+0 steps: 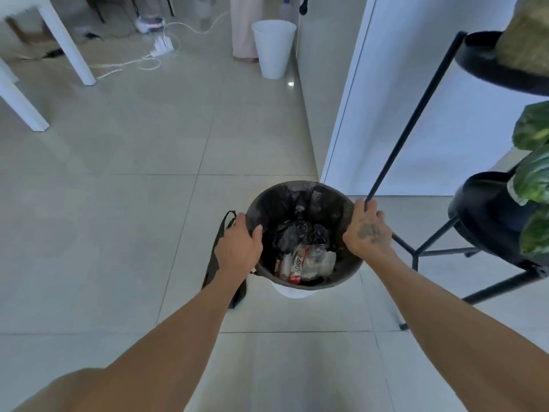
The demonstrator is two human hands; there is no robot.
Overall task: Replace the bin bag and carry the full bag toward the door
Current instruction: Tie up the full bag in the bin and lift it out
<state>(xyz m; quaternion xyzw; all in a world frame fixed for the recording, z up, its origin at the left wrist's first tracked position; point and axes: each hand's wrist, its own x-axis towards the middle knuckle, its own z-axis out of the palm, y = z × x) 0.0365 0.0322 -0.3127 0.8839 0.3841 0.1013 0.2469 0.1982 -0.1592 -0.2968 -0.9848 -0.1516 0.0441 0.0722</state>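
Note:
A small white bin (292, 292) stands on the tiled floor, lined with a black bin bag (279, 203) folded over its rim. Inside lie knotted black bags, clear plastic and a red and white wrapper (297, 267). My left hand (239, 248) grips the bag's edge at the left rim, thumb inside. On the right rim rests my right hand (368, 230), fingers spread over the bag's edge. A flat black bag with a loop handle (221, 257) hangs below my left hand, beside the bin.
A black metal plant stand (421, 251) with potted green plants stands close on the right. A white wall corner (341, 114) rises just behind the bin. Farther back are a second white bin (273, 49), white table legs (68, 43) and cables on the floor.

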